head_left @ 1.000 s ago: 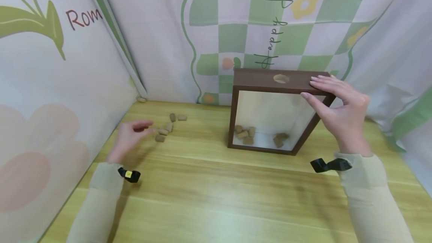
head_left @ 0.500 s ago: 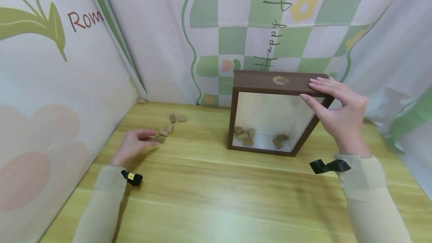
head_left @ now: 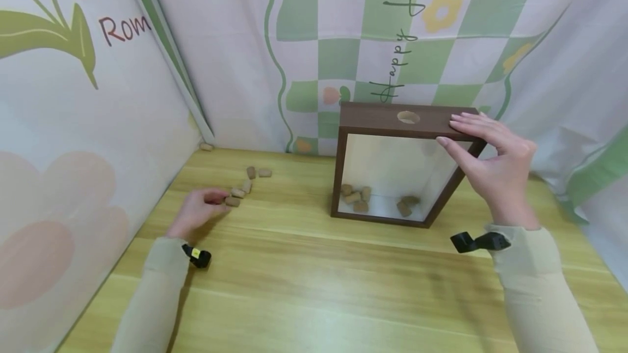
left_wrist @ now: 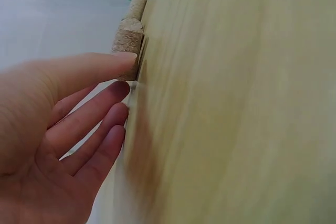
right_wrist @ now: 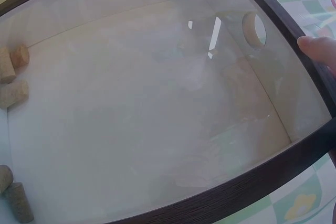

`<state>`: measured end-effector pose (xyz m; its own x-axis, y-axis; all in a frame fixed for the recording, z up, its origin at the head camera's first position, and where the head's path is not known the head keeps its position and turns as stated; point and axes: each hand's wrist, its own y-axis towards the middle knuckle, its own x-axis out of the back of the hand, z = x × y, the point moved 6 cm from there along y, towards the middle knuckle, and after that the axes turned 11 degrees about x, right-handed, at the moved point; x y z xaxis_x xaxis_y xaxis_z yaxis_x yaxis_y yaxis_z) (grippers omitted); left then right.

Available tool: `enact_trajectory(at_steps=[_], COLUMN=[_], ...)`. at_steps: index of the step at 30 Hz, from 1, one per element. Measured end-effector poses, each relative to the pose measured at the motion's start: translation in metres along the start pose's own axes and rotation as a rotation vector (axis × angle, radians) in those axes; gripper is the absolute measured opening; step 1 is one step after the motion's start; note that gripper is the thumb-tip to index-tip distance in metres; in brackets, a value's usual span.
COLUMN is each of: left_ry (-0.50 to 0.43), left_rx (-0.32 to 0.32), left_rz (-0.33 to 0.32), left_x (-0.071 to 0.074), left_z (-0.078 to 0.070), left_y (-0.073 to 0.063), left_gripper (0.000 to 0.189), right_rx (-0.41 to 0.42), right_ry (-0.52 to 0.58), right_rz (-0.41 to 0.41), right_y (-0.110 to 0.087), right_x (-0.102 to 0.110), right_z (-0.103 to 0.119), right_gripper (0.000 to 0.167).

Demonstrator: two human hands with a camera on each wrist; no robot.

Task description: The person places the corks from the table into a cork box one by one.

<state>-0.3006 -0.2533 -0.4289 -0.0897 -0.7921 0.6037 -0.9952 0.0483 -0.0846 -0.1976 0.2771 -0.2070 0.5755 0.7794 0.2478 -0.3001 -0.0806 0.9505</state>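
Hands well apart; left hand (head_left: 193, 212) low over the wood-look table (head_left: 314, 287), thumb and forefinger pinching the near cork (head_left: 233, 201), which lies on the tabletop; my other left fingers sit just beside it, best seen from the left wrist.

Right hand (head_left: 502, 161) grips the brown box (head_left: 370, 120) at its top right corner, thumb on the front edge, fingers over the top; box stands upright on the table, round hole (head_left: 408, 117) in its top, clear front.

Inside, one cork cluster (head_left: 352, 197) at bottom left, a smaller cork group (head_left: 404, 208) further right; outside, four loose corks (head_left: 247, 186) trail back from my left hand; another cork (head_left: 206, 147) sits by the left wall (head_left: 98, 140).
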Motion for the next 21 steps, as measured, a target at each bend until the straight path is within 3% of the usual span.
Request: enact_trajectory(at_steps=[13, 21], left_ry=[0.067, 0.079], left_rx=[-0.052, -0.077], left_rz=[-0.038, -0.033], left_x=[0.000, -0.002], left_z=[-0.005, -0.007], left_y=[0.006, 0.005], left_gripper=[0.027, 0.024], right_rx=[0.011, 0.001], right_ry=[-0.015, -0.024], right_rz=[-0.007, 0.004], right_y=[0.001, -0.007], right_x=[0.001, 0.001], right_z=[-0.001, -0.022], right_gripper=[0.029, 0.031])
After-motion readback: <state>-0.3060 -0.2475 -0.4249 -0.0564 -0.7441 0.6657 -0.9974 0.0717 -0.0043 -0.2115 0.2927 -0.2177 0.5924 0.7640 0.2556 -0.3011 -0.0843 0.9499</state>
